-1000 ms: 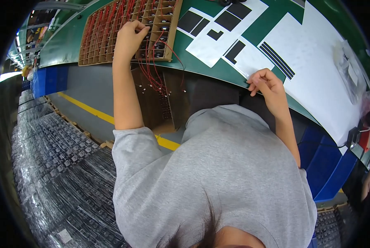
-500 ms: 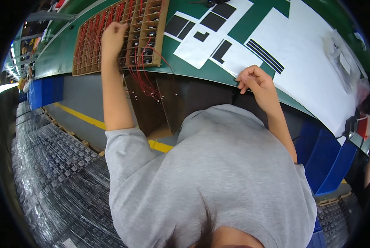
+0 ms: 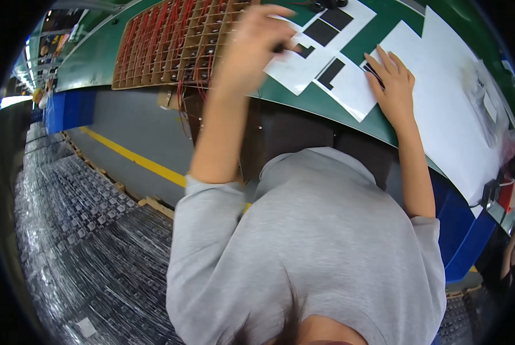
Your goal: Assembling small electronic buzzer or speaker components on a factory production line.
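Your left hand [image 3: 254, 53] has swung right across the divided box [image 3: 135, 87], too blurry to tell if it's gripping. Your right hand [image 3: 394, 92], fingers spread, now partly covers the black strips [image 3: 374, 73] on white paper [image 3: 450, 115]; probably light, floppy, so pinch an end.

Left of the brown cardboard divided tray [image 3: 145, 85], the green bench [image 3: 85, 66] offers passage, but the blurred left hand [image 3: 257, 45] bars the gap toward the white paper sheets [image 3: 295, 75].

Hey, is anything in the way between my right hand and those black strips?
Nothing visible stands between your right hand and the black strips; the hand itself partly covers them, thumb and forefinger spread around the exposed part.
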The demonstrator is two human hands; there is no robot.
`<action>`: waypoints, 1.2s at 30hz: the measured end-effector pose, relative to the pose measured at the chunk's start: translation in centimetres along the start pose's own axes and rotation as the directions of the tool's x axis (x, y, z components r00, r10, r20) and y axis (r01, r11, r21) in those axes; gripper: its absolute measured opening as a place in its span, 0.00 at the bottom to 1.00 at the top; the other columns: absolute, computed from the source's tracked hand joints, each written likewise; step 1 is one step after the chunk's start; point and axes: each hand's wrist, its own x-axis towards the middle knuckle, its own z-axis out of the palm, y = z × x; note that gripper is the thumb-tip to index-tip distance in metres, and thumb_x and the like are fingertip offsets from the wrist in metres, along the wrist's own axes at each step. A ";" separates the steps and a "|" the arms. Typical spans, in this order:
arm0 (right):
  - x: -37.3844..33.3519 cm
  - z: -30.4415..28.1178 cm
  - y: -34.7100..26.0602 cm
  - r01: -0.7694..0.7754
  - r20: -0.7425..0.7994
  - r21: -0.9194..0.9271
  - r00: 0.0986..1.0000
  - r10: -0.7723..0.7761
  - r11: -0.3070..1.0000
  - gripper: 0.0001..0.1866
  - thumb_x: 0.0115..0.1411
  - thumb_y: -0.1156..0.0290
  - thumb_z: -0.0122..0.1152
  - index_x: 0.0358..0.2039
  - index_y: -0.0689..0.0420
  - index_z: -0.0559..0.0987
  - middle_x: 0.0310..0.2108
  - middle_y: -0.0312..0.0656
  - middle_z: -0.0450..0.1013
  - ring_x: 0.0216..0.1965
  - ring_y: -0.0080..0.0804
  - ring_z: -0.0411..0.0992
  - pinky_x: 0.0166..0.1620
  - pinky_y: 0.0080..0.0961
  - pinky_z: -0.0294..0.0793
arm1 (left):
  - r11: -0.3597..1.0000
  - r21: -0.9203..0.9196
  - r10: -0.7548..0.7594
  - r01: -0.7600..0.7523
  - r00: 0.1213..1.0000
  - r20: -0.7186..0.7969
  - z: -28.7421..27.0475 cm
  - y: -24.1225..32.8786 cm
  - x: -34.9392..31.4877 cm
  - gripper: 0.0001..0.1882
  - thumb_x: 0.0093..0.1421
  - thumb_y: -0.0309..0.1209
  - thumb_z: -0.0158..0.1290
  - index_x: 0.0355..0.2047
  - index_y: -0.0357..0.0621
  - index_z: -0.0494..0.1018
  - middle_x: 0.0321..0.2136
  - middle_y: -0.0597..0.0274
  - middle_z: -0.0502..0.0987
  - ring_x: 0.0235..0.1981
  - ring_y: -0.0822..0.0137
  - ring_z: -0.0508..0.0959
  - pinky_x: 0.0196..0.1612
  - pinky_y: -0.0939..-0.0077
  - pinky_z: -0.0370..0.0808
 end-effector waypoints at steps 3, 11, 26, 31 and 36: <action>0.3 0.2 -0.3 -0.006 -0.009 0.060 1.000 0.006 0.998 0.15 0.52 0.66 0.52 0.41 0.48 0.74 0.50 0.36 0.63 0.53 0.36 0.57 0.53 0.33 0.49 | 0.950 -0.283 -0.108 0.131 0.990 0.096 4.9 -5.6 -0.2 0.10 0.53 0.24 0.46 0.37 0.39 0.66 0.27 0.62 0.70 0.28 0.73 0.72 0.28 0.82 0.67; 0.7 1.0 0.6 -0.072 0.001 0.270 0.997 0.074 0.960 0.12 0.49 0.70 0.51 0.36 0.52 0.75 0.49 0.39 0.64 0.52 0.35 0.58 0.52 0.33 0.50 | 0.916 -0.365 -0.117 0.166 0.981 0.154 9.5 -9.0 0.8 0.08 0.56 0.24 0.43 0.36 0.34 0.61 0.29 0.57 0.71 0.31 0.69 0.74 0.33 0.78 0.72; 0.7 0.8 0.8 -0.051 -0.003 0.265 0.999 0.054 0.963 0.12 0.49 0.71 0.49 0.36 0.49 0.73 0.50 0.39 0.61 0.51 0.36 0.58 0.52 0.34 0.48 | 0.972 -0.227 -0.049 0.060 0.997 0.054 10.0 -9.6 0.1 0.06 0.57 0.24 0.42 0.32 0.34 0.60 0.26 0.58 0.70 0.26 0.71 0.73 0.33 0.81 0.71; 0.8 0.8 0.6 -0.086 0.027 0.227 0.996 0.082 0.970 0.12 0.49 0.71 0.50 0.36 0.49 0.72 0.50 0.39 0.61 0.51 0.36 0.57 0.53 0.33 0.48 | 0.981 -0.184 -0.046 0.054 0.998 0.049 10.1 -9.5 0.0 0.05 0.57 0.25 0.42 0.31 0.34 0.60 0.26 0.58 0.70 0.27 0.71 0.73 0.33 0.81 0.70; 0.8 0.5 0.4 -0.076 -0.001 0.244 0.997 0.079 0.967 0.10 0.48 0.71 0.50 0.34 0.51 0.71 0.49 0.39 0.61 0.50 0.35 0.58 0.52 0.33 0.47 | 0.980 -0.190 -0.045 0.053 0.998 0.046 10.1 -9.2 -0.1 0.06 0.57 0.25 0.42 0.31 0.34 0.60 0.25 0.58 0.70 0.27 0.71 0.74 0.33 0.81 0.70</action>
